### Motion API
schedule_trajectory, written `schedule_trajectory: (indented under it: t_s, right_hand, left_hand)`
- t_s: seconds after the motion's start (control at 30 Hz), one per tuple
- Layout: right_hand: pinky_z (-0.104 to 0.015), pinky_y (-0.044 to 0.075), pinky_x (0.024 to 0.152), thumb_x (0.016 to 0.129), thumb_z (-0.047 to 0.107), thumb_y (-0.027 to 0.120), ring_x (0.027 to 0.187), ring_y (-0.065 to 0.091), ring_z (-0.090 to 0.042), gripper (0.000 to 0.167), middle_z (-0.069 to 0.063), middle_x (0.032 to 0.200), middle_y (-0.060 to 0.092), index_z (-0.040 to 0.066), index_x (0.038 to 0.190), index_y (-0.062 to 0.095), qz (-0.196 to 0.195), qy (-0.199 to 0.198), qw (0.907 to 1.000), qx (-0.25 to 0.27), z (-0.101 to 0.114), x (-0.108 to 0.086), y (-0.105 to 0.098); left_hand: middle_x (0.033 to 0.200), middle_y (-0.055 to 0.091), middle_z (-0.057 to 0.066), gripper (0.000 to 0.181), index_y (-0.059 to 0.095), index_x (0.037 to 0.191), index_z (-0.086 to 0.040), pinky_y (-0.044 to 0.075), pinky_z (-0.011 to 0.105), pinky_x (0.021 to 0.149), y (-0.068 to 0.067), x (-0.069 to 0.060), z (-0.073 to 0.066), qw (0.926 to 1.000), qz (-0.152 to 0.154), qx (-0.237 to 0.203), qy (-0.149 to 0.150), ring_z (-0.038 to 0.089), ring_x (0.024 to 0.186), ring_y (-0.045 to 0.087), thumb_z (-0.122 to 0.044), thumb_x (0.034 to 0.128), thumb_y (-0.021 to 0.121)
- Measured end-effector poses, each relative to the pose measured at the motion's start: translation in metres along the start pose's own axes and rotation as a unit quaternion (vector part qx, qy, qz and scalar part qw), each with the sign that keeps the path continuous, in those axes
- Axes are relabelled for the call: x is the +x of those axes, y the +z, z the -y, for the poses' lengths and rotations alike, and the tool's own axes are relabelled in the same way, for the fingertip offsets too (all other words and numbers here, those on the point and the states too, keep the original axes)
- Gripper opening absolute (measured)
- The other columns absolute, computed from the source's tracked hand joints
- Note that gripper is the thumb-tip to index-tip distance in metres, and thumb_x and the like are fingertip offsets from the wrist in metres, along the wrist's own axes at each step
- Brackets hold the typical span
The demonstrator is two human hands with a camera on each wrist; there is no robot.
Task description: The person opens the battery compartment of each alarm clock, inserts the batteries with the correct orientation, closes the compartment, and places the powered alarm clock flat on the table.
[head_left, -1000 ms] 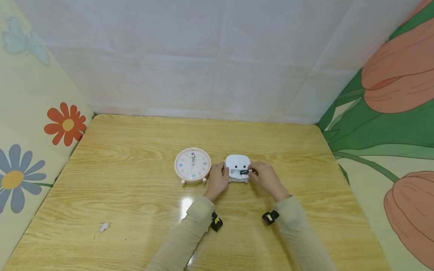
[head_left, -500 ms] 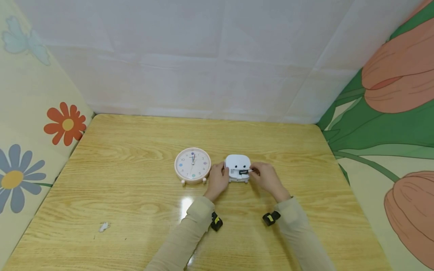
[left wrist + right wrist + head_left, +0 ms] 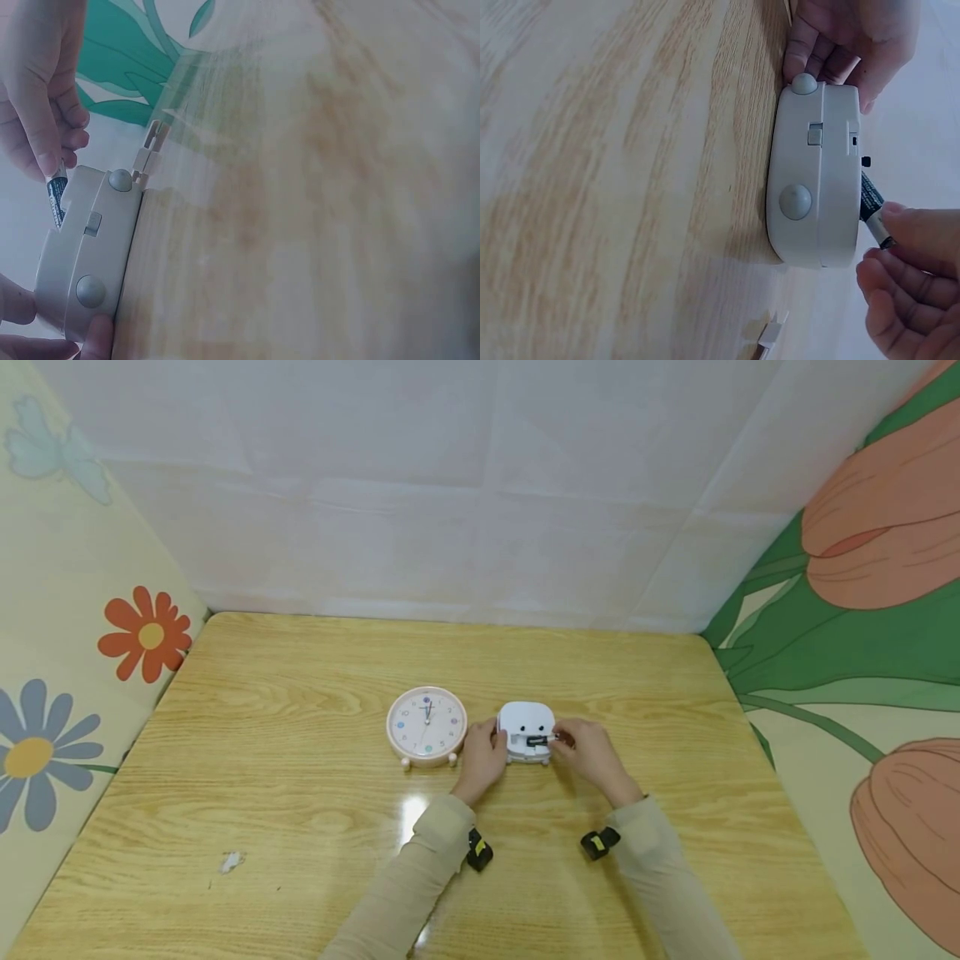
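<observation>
A small white clock point(image 3: 527, 714) lies face down on the table, its back with two black knobs and a battery recess turned up. My left hand point(image 3: 482, 760) grips its left side, thumb and fingers around the edge. Between the thumb and fingers of my right hand point(image 3: 591, 756) is a dark battery point(image 3: 537, 741) with a pale end. It lies tilted, one end down in the recess, the other end raised, as the battery point(image 3: 871, 201) shows in the right wrist view. The inside of the recess is mostly hidden there.
A round pink alarm clock point(image 3: 427, 723) stands face up just left of my left hand. Past the white clock lies a small pale plastic piece point(image 3: 150, 151) on the table. A white scrap or worn patch point(image 3: 231, 862) marks the front left of the wooden table point(image 3: 315, 827).
The battery has shifted slightly left and lies a little flatter over the recess, still pinched by my right hand. My left hand and both clocks have stayed in place.
</observation>
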State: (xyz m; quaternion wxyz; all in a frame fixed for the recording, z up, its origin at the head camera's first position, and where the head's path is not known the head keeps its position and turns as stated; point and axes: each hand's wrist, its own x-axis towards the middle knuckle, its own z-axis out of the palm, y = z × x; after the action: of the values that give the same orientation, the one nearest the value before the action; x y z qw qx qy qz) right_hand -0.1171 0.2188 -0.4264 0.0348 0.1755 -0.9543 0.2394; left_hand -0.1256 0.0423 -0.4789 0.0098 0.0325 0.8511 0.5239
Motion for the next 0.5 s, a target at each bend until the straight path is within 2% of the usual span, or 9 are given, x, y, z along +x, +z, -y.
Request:
schedule_trajectory:
  t_s: [0.5]
  right_hand:
    - [-0.029, 0.044, 0.056, 0.079, 0.008, 0.069, 0.062, 0.051, -0.013, 0.009, -0.004, 0.071, 0.059, 0.002, 0.082, 0.063, -0.002, 0.007, 0.9999, 0.011, 0.0009, 0.0008, 0.0031]
  left_hand:
    - [0.112, 0.053, 0.022, 0.039, 0.048, 0.126, 0.006, 0.041, 0.04, 0.088, 0.0008, 0.001, 0.0003, 0.9997, 0.01, 0.004, -0.023, 0.029, 0.103, 0.049, -0.017, 0.0948, 0.044]
